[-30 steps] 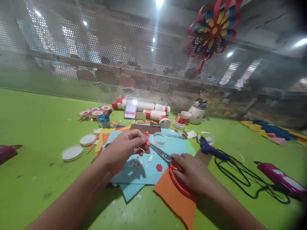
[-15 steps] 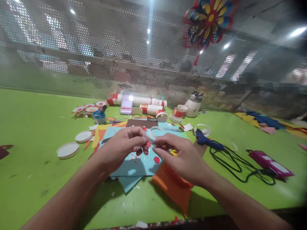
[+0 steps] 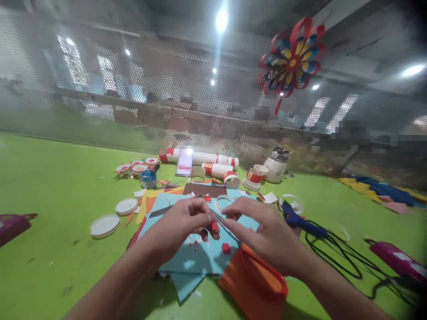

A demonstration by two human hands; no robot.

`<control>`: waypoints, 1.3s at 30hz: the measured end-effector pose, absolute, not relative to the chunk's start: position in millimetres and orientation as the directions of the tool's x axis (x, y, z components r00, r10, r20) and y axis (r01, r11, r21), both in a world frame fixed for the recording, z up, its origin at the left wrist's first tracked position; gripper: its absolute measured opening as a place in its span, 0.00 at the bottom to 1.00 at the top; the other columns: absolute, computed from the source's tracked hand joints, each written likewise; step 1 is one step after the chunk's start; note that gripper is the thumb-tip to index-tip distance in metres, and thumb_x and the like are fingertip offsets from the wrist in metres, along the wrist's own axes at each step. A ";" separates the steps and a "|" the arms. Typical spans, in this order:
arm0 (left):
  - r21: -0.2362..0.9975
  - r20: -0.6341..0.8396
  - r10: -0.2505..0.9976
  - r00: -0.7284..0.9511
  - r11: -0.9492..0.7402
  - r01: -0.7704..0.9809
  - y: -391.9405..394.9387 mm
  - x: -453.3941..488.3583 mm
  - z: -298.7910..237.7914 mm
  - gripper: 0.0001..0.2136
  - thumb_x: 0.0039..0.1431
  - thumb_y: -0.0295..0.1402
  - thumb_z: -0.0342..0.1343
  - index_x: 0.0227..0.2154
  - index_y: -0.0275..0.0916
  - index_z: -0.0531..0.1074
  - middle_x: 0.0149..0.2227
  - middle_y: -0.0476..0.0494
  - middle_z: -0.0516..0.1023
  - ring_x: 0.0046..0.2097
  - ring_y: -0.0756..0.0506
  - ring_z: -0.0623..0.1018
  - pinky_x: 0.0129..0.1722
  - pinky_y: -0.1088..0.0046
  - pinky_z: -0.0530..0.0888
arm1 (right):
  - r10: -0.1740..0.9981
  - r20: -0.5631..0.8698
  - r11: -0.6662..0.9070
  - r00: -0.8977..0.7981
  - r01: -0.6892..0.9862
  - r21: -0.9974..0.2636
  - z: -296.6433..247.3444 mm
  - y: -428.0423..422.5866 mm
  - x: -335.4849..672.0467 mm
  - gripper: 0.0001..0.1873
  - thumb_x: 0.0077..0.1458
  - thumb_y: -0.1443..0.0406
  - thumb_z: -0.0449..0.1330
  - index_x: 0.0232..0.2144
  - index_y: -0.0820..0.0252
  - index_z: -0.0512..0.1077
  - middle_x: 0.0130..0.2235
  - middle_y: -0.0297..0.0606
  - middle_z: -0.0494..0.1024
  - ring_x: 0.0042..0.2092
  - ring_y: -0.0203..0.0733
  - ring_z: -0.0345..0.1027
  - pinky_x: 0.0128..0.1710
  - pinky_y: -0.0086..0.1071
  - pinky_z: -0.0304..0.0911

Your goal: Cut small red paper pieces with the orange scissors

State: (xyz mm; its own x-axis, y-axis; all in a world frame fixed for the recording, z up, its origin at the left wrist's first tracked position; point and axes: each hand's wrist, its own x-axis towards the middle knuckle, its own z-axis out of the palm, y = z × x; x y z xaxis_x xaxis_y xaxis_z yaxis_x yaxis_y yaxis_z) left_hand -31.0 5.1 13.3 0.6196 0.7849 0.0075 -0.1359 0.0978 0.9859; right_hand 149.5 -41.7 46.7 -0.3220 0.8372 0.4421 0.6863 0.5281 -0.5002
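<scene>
Over the light blue paper [image 3: 187, 262], my left hand [image 3: 193, 222] pinches a small red paper piece [image 3: 214, 226] between thumb and fingers. My right hand [image 3: 267, 226] is close beside it on the right, thumb and index finger a little apart. Scissors [image 3: 267, 263] with red handle loops lie under my right palm, their grey blades pointing toward the red piece; the lower fingers around them are mostly hidden. A red hexagonal piece [image 3: 226, 248] and tiny red scraps [image 3: 196, 242] lie on the blue paper. Orange paper [image 3: 240, 284] sits below the scissors.
A blue glue gun [image 3: 302, 222] with black cable lies right, near a magenta device [image 3: 396, 258]. Two white lids [image 3: 105, 226] and a blue jar [image 3: 148, 179] stand left. Behind are white-red tubes [image 3: 216, 170], a phone [image 3: 184, 161], a tape roll [image 3: 224, 203] and a white kettle-like container [image 3: 276, 166].
The view has tilted up, so the table things sit lower. My hands stay close together; the red piece and the scissors' red handles show more plainly now.
</scene>
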 end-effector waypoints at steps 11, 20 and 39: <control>0.979 0.060 0.809 0.585 0.066 -0.191 4.1 -29.4 14.3 0.12 0.57 0.41 0.53 0.26 0.39 0.62 0.23 0.44 0.77 0.24 0.50 0.72 0.24 0.74 0.64 | 0.766 0.642 0.560 -0.013 0.502 -0.659 85.6 -8.1 198.0 0.14 0.56 0.65 0.55 0.45 0.61 0.71 0.27 0.36 0.77 0.28 0.37 0.72 0.29 0.32 0.66; 0.987 0.065 0.818 0.572 0.033 -0.160 4.3 -21.2 8.3 0.11 0.57 0.39 0.53 0.25 0.39 0.59 0.21 0.46 0.76 0.21 0.52 0.70 0.23 0.75 0.65 | 0.826 0.367 0.555 -0.428 0.735 -0.390 72.2 -47.7 178.9 0.12 0.54 0.64 0.60 0.42 0.53 0.74 0.37 0.37 0.78 0.39 0.43 0.70 0.40 0.41 0.65; 0.971 0.008 0.806 0.591 0.135 -0.197 4.7 -18.5 2.5 0.08 0.54 0.34 0.54 0.25 0.37 0.63 0.19 0.46 0.75 0.21 0.51 0.73 0.21 0.78 0.63 | 0.762 0.501 0.628 -0.411 0.657 -0.417 21.8 -52.0 151.1 0.09 0.59 0.71 0.53 0.42 0.58 0.68 0.39 0.38 0.71 0.44 0.42 0.64 0.44 0.38 0.61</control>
State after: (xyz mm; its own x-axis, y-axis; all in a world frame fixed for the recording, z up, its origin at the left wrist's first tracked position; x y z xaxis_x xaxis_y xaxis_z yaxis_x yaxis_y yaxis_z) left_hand -18.5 4.7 2.5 0.5914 0.8063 0.0081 -0.1971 0.1348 0.9711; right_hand 151.1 -52.0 21.8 -0.4105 0.7620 0.5009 0.6567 0.6281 -0.4173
